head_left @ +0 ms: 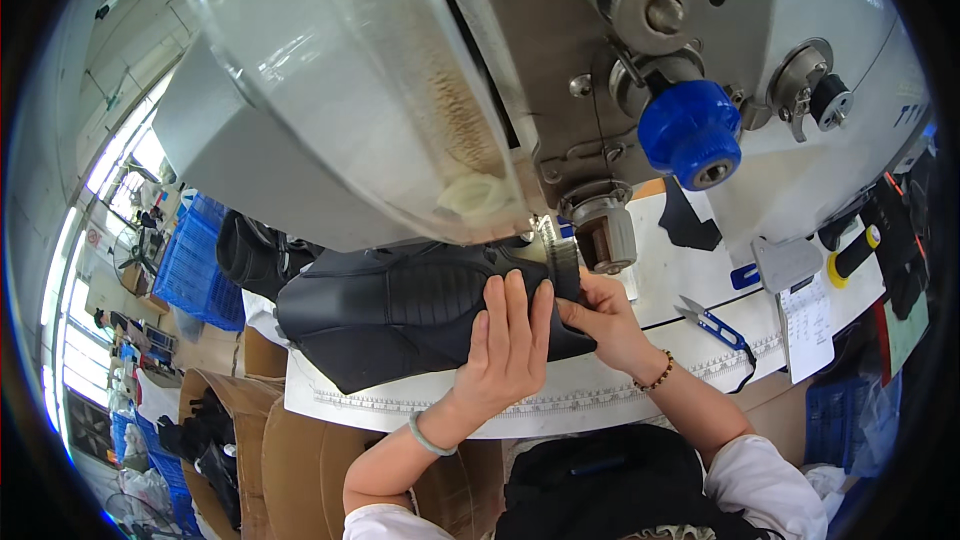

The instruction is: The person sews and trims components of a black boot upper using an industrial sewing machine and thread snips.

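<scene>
A black leather-like piece [350,310] with stitched seams and a ribbed panel lies under the head of a sewing machine [550,70]. My left hand [508,345] rests flat on its near side, fingers stretched out and side by side. At the right end, next to the machine's needle area, my right hand [607,320] pinches the edge of the piece between thumb and fingers. The needle itself is hard to make out. A clear plastic shield [350,70] covers the upper left of the machine.
Blue-handled thread snips [718,324] lie on the white table [340,380], right of my right hand. Beyond them are a paper pad [808,330] and a black-and-yellow thread spool [853,257]. Black items [255,255] sit behind the piece. Cardboard boxes [275,460] and a blue crate [195,265] stand left.
</scene>
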### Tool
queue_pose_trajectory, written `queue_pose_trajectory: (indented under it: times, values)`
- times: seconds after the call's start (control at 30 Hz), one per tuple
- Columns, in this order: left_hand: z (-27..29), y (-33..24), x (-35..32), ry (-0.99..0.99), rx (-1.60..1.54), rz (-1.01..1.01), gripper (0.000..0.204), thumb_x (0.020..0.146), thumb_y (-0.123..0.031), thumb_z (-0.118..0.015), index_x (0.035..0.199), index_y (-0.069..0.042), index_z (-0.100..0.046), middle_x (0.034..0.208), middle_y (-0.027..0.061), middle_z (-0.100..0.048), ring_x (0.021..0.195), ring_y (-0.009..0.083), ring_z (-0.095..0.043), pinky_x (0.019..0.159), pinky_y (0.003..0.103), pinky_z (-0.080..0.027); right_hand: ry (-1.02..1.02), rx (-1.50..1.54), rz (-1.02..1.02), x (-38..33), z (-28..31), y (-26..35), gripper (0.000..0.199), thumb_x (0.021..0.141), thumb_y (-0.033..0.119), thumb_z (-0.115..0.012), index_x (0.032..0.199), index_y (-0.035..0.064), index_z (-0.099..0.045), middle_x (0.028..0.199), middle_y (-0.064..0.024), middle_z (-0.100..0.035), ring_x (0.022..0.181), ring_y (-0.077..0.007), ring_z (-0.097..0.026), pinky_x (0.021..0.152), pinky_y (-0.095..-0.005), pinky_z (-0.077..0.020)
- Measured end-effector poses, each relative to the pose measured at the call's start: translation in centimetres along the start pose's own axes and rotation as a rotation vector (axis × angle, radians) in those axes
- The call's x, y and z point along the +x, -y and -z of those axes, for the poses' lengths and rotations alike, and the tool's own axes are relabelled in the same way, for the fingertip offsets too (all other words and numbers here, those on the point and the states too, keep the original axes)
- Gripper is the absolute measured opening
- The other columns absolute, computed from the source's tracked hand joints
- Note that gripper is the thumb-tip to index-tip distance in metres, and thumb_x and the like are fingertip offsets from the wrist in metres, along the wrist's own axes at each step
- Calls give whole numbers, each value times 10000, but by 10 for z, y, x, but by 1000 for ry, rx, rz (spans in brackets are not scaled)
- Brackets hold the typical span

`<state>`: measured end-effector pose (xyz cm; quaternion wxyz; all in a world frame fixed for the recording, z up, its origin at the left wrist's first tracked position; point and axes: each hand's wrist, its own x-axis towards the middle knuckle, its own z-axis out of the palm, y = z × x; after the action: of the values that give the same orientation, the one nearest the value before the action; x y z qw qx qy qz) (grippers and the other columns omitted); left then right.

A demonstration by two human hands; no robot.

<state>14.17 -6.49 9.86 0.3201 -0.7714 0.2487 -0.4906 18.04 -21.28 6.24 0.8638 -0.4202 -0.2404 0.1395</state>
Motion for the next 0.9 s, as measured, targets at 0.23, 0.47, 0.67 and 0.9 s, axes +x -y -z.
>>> queue_pose_trajectory:
  times: [0.23,0.47,0.67,0.9]
  values:
    - [9,2,0,89,-43,53,359,819,-122,-463,1157,-77,-575,1127,129,-597,1090,261,-549,1006,402,-291,-32,-123,-60,0,6,-3,215,870,33,-555,1082,16,-531,917,31,-588,821,-4,-518,683,-159,-436]
    - [15,29,-4,290,-247,14,728,657,-416,-677,1221,-4,-474,1273,214,-461,1207,326,-437,986,471,-271,10,-123,-94,6,10,3,261,849,27,-583,1107,12,-543,911,22,-600,787,-19,-536,681,-181,-457]
    - [9,32,-1,146,-153,-81,377,823,-116,-446,1177,-37,-548,1139,140,-588,1098,254,-542,972,349,-348,43,-72,-75,5,9,2,277,853,-11,-557,1129,6,-539,939,12,-600,822,-27,-532,723,-192,-454]
    - [10,27,2,141,-82,-106,378,798,-76,-434,1151,-10,-555,1117,182,-595,1080,288,-559,962,352,-354,50,-82,-79,5,9,5,275,851,-19,-547,1125,5,-543,928,22,-590,812,-20,-519,713,-187,-444]
